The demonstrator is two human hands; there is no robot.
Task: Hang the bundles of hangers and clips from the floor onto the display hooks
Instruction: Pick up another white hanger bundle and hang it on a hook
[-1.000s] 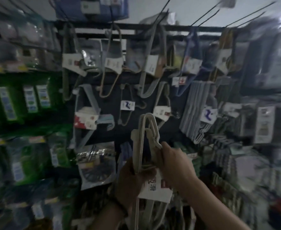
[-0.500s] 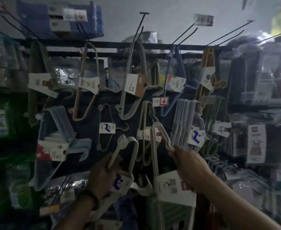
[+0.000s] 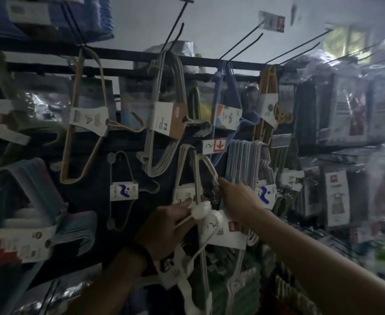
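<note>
A: Step in hand?
B: Hanging first of two. Grip of right hand (image 3: 239,201) clenched round neck of white bundle (image 3: 206,165), loop held just below arrow tag (image 3: 214,145), card (image 3: 228,234) dangling further below
A: Other side?
B: Same for left hand (image 3: 171,226): wrapped round hook of second bundle (image 3: 201,212), below and left of tag, rest trailing down. Queued, probably
A: Seated on peg yet?
B: Cannot tell. No clear view of peg under tag, too dark and blurred. Judging by the tight grip, not yet
A: Next move?
B: Locate peg tip below tag, beside beige bundle (image 3: 182,193) already hung there. Thread loop over tip, slide back, only then let go. Tight quarters with grey hangers (image 3: 243,162) right of tag, so snag risk
</note>
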